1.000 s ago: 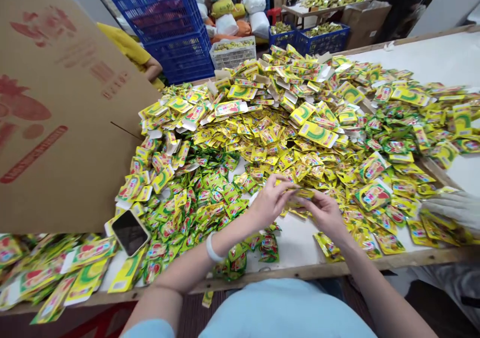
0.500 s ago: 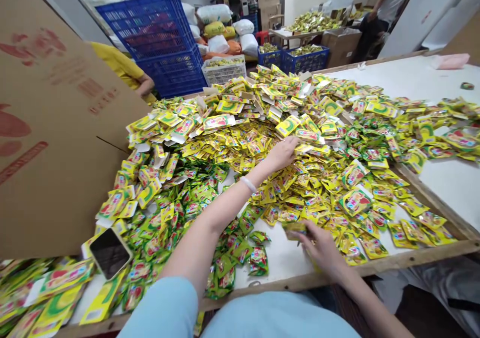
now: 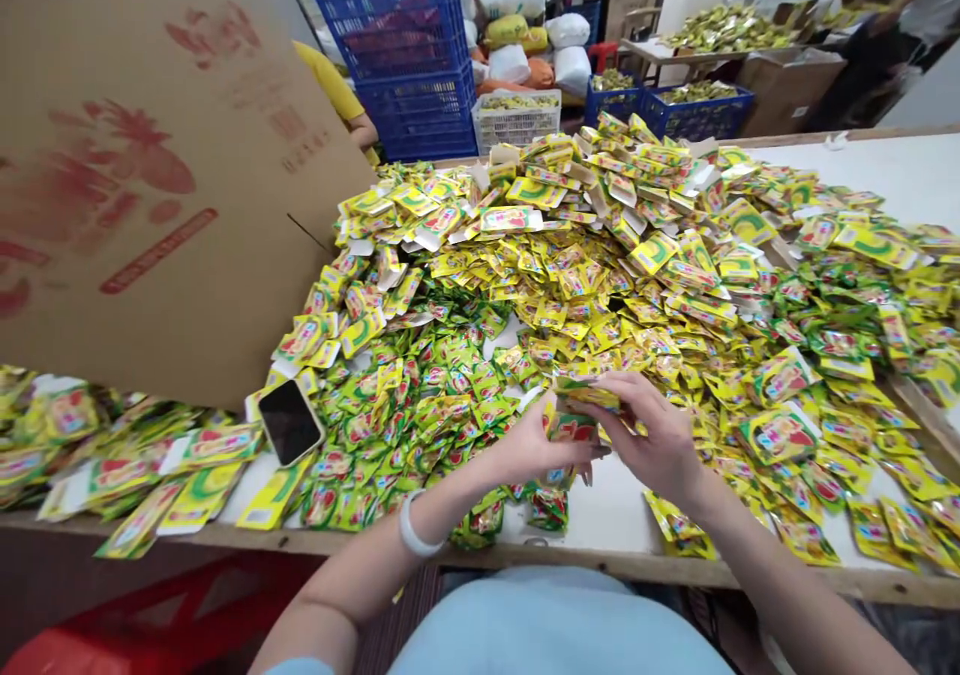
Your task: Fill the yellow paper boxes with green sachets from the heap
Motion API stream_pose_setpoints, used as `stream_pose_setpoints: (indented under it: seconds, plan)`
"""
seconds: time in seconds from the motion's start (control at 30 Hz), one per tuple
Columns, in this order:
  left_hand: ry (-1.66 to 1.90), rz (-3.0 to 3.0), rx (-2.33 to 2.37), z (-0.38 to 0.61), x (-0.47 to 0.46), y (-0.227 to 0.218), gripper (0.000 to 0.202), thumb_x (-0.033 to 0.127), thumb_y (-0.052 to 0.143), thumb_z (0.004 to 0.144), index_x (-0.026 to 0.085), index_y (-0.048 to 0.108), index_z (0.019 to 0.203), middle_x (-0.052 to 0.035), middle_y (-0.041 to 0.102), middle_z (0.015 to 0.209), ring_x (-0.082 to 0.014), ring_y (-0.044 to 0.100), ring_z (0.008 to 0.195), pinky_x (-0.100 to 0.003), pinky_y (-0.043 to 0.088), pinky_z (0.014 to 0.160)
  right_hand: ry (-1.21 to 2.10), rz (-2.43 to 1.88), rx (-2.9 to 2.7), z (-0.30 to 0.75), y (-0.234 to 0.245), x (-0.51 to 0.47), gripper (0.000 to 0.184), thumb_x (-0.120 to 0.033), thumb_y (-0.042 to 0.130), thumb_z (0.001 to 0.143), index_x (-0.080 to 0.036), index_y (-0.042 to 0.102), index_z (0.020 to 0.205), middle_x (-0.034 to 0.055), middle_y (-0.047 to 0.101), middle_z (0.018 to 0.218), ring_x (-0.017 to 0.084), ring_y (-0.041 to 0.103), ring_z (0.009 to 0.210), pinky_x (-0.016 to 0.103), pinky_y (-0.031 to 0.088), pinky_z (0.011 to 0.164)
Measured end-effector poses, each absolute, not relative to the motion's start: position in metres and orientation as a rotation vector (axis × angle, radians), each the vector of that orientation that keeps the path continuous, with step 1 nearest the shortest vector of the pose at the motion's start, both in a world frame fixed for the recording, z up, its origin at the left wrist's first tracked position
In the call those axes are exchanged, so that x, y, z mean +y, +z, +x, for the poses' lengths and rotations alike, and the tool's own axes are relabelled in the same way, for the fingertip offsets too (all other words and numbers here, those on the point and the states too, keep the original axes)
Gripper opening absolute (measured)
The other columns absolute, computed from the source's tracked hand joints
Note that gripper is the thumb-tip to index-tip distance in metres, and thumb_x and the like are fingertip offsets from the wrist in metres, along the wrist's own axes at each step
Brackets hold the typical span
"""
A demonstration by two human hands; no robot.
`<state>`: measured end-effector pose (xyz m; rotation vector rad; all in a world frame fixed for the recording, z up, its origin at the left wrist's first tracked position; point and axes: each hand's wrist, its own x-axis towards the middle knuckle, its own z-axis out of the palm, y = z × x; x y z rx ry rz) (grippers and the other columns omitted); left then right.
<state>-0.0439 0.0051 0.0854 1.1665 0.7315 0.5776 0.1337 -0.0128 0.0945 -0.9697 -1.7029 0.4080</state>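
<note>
My left hand and my right hand meet above the table's front part. The fingers of my left hand are closed on a small printed carton with red and green on its face. My right hand pinches yellow sachets at the carton's upper edge; whether they are inside it I cannot tell. Behind my hands spreads a heap of yellow sachets, with green sachets to the left. Yellow cartons, several with flaps open, are piled at the back.
A large brown cardboard box stands at the left. A phone lies at the heap's left edge. Wooden edging borders the table. Beyond are stacked blue crates, a white crate, sacks and a person's yellow sleeve.
My left hand has come back from the pile toward me and now holds a carton. My right hand has risen to meet it with the sachets. The view has turned left.
</note>
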Motion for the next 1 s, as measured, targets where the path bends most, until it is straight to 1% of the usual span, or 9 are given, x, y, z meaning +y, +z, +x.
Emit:
stream_pose_setpoints:
  seconds: [0.17, 0.27, 0.4, 0.53, 0.67, 0.73, 0.8, 0.9, 1.0]
  plan:
    - [0.578, 1.259, 0.781, -0.055, 0.002, 0.087, 0.087, 0.029, 0.08, 0.071, 0.019, 0.034, 0.144, -0.0073, 0.065, 0.102, -0.0204, 0.065, 0.08, -0.036, 0.054, 0.078, 0.696, -1.079, -2.013, 0.142, 0.12, -0.018, 0.015, -0.019, 0.056, 0.094, -0.022, 0.068, 0.101, 0.0061, 0.071, 0.092, 0.018, 0.068, 0.085, 0.029, 0.055, 0.076]
    - [0.517, 1.311, 0.806, -0.053, -0.005, 0.085, 0.082, 0.027, 0.074, 0.075, 0.019, 0.034, 0.146, -0.0098, 0.064, 0.109, -0.0215, 0.065, 0.087, -0.036, 0.054, 0.082, 0.795, -1.189, -2.075, 0.144, 0.126, -0.018, 0.012, -0.02, 0.058, 0.092, -0.021, 0.069, 0.087, 0.0031, 0.067, 0.078, 0.017, 0.066, 0.076, 0.027, 0.052, 0.069]
    - [0.524, 1.391, 0.821, -0.049, -0.015, 0.075, 0.086, 0.022, 0.074, 0.073, 0.019, 0.033, 0.148, -0.0136, 0.061, 0.122, -0.0252, 0.064, 0.101, -0.036, 0.053, 0.088, 0.846, -1.14, -2.179, 0.141, 0.126, -0.02, 0.017, -0.019, 0.055, 0.092, -0.021, 0.069, 0.084, 0.0063, 0.068, 0.084, 0.019, 0.067, 0.078, 0.027, 0.053, 0.069]
    - [0.451, 1.375, 0.823, -0.057, -0.018, 0.073, 0.095, 0.019, 0.073, 0.073, 0.018, 0.022, 0.154, -0.0125, 0.062, 0.117, -0.0222, 0.065, 0.094, -0.033, 0.054, 0.082, 1.008, -1.025, -2.158, 0.15, 0.118, -0.023, 0.017, -0.03, 0.052, 0.096, -0.022, 0.067, 0.098, 0.0078, 0.069, 0.09, 0.017, 0.067, 0.072, 0.026, 0.054, 0.062]
    - [0.33, 1.44, 0.813, -0.062, -0.018, 0.078, 0.103, 0.019, 0.074, 0.072, 0.017, 0.015, 0.156, -0.0106, 0.065, 0.11, -0.0225, 0.065, 0.093, -0.033, 0.053, 0.083, 1.075, -1.064, -2.193, 0.159, 0.102, -0.03, 0.032, -0.034, 0.044, 0.101, -0.02, 0.064, 0.08, 0.0027, 0.061, 0.067, 0.014, 0.059, 0.058, 0.024, 0.048, 0.055]
    - [0.306, 1.498, 0.784, -0.06, -0.017, 0.075, 0.109, 0.021, 0.076, 0.071, 0.016, 0.009, 0.157, -0.0136, 0.064, 0.117, -0.0247, 0.065, 0.098, -0.036, 0.051, 0.088, 1.184, -1.016, -2.23, 0.166, 0.094, -0.037, 0.041, -0.037, 0.037, 0.103, -0.02, 0.067, 0.082, 0.0031, 0.061, 0.066, 0.014, 0.059, 0.057, 0.025, 0.05, 0.057]
    - [0.266, 1.535, 0.764, -0.055, -0.016, 0.07, 0.112, 0.022, 0.076, 0.071, 0.014, 0.004, 0.158, -0.0163, 0.063, 0.119, -0.0261, 0.065, 0.098, -0.037, 0.051, 0.089, 1.29, -1.004, -2.223, 0.174, 0.088, -0.047, 0.04, -0.042, 0.037, 0.103, -0.021, 0.071, 0.102, 0.0068, 0.069, 0.081, 0.016, 0.065, 0.065, 0.027, 0.054, 0.064]
    - [0.137, 1.528, 0.736, -0.043, -0.013, 0.066, 0.112, 0.021, 0.073, 0.073, 0.014, -0.002, 0.157, -0.0109, 0.068, 0.102, -0.0231, 0.067, 0.084, -0.035, 0.052, 0.08, 1.286, -1.106, -2.165, 0.182, 0.077, -0.06, 0.038, -0.047, 0.052, 0.097, -0.023, 0.066, 0.122, 0.0118, 0.07, 0.111, 0.021, 0.069, 0.091, 0.033, 0.056, 0.081]
    - [0.065, 1.55, 0.69, -0.021, -0.013, 0.067, 0.113, 0.02, 0.073, 0.074, 0.017, -0.004, 0.157, -0.0063, 0.067, 0.096, -0.0185, 0.066, 0.078, -0.03, 0.051, 0.075, 1.186, -1.173, -2.056, 0.181, 0.073, -0.067, 0.038, -0.046, 0.045, 0.1, -0.021, 0.072, 0.093, 0.0097, 0.071, 0.092, 0.02, 0.068, 0.084, 0.03, 0.056, 0.074]
